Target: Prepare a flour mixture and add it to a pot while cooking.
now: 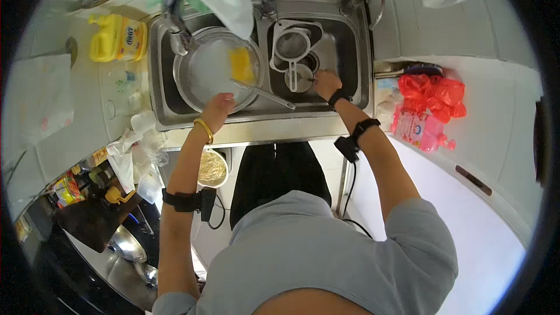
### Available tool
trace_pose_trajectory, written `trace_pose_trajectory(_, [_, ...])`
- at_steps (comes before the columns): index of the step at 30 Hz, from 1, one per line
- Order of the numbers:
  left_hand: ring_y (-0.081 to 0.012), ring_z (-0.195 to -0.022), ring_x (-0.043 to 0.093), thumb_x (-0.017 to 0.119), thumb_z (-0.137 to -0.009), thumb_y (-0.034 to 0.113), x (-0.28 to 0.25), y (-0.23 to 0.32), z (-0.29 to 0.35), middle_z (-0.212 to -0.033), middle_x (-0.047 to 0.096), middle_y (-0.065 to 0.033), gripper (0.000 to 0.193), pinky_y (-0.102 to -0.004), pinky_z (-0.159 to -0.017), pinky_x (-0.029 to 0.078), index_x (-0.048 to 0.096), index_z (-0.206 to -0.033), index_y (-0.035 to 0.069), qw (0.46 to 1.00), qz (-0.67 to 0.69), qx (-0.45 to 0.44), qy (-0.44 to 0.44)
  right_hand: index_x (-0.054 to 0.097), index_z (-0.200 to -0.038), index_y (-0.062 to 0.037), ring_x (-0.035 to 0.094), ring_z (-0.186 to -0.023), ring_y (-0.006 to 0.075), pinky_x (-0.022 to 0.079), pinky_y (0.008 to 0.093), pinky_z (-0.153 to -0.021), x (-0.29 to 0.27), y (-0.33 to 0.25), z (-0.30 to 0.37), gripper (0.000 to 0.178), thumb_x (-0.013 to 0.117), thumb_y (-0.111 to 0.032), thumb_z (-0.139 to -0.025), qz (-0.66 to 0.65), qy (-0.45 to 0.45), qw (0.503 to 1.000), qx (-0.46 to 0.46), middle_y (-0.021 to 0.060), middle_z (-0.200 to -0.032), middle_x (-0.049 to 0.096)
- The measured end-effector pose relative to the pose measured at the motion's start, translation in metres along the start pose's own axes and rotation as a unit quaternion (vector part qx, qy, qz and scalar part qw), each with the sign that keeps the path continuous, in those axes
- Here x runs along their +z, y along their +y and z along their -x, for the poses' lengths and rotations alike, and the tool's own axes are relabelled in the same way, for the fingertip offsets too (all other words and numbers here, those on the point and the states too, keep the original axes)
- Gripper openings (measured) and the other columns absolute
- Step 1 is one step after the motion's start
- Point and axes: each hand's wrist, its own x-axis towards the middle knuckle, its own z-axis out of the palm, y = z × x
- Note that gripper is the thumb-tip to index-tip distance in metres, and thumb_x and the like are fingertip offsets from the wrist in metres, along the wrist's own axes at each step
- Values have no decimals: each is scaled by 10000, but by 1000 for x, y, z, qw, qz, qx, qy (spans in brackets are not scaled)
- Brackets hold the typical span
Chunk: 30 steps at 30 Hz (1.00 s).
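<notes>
My left hand [219,110] is over the near rim of a round metal basin [182,90] in the left sink bowl. Its fingers look loosely bent and apart, with nothing visible in them. Whitish water fills the basin, and a blurred yellow sponge or cloth [241,65] is at its right side. A metal utensil with a long handle [268,94] slants across the basin's rim toward the right. In the right bowl my right hand [328,84] is closed on the short handle of a small whitish cup or pot [301,79]. Against that lies a round strainer [293,45], its handle overlapping the cup.
A faucet [177,29] overhangs the basin, with a white cloth [224,0] hanging nearby. A yellow jug [116,38] and clear containers stand left of the sink. On the right are a red plastic bag [434,94] and a pink bottle [420,127]. Below sits a bowl of pale strands [213,169].
</notes>
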Motion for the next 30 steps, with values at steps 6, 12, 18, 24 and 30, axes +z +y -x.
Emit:
trace_pose_trajectory(6, [-208,-896,628,516,-912,187,1,23,14,-1049,605,-121,315,-317,-801,512,533,-1156,-11,997,36,-74,-3,628,-995,-30,622,-848,331,520,463,-715,16,17,-13,279,495,-259,-906,58,-118,990,-44,189,-868,640])
trace_pose_trajectory(12, [-218,-907,629,528,-877,149,14,12,1,-1042,606,-130,311,-318,-801,516,544,-1144,-10,994,90,-61,-9,565,-1042,-20,610,-790,369,509,491,-670,2,46,4,298,458,-272,-925,15,-148,986,-79,212,-876,615])
trace_pose_trajectory(18, [-304,-886,609,640,-785,185,12,-22,-10,-1016,588,-184,395,-383,-785,490,550,-1121,-3,977,-75,-87,182,600,-1072,-20,607,-861,364,508,453,-748,-20,15,21,289,534,-223,-877,-35,44,988,-145,210,-984,611])
trace_pose_trajectory(24, [-349,-1024,499,646,-757,139,-12,-25,9,-1121,469,-218,501,-400,-884,423,434,-1193,13,872,-214,-108,426,558,-1178,-63,586,-980,346,489,413,-849,-79,-130,23,335,558,-99,-845,-234,166,879,-382,201,-1195,544])
trace_pose_trajectory(30, [-325,-885,563,637,-732,77,1,-36,4,-880,566,-153,268,-434,-808,448,541,-973,13,885,-126,-102,436,437,-1310,-82,429,-1163,488,432,553,-923,-17,-226,-36,489,542,-187,-845,-137,72,940,-305,318,-1414,228])
